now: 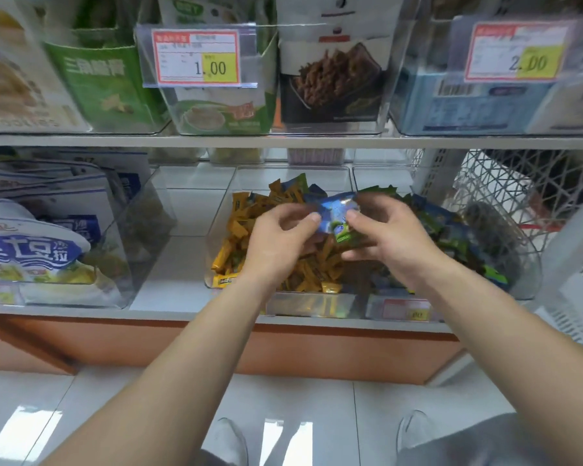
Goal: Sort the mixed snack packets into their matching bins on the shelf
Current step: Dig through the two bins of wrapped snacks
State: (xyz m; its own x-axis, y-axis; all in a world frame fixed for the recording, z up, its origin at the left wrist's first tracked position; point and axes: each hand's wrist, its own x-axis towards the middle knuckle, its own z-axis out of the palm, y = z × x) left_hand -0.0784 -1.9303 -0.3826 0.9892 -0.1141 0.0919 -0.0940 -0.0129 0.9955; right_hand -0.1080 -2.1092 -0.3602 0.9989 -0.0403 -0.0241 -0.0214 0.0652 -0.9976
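Both my hands are over the lower shelf's clear bins. My left hand [278,238] and my right hand [382,232] together pinch a small blue and green snack packet [338,215], each with thumb and fingers at one side of it. Below them, a clear bin [216,237] holds a heap of small yellow packets [303,264] with a few blue and green ones on top at the back. Right of it, a second clear bin [529,264] holds several blue and green packets [451,230]. My hands hide the border between the two bins.
A clear bin of large white and blue bags [41,243] stands at lower left. The upper shelf edge [283,141] runs just above, with bins, boxes and price tags [196,57]. A white wire basket [505,183] sits at right. An orange plinth and white floor tiles lie below.
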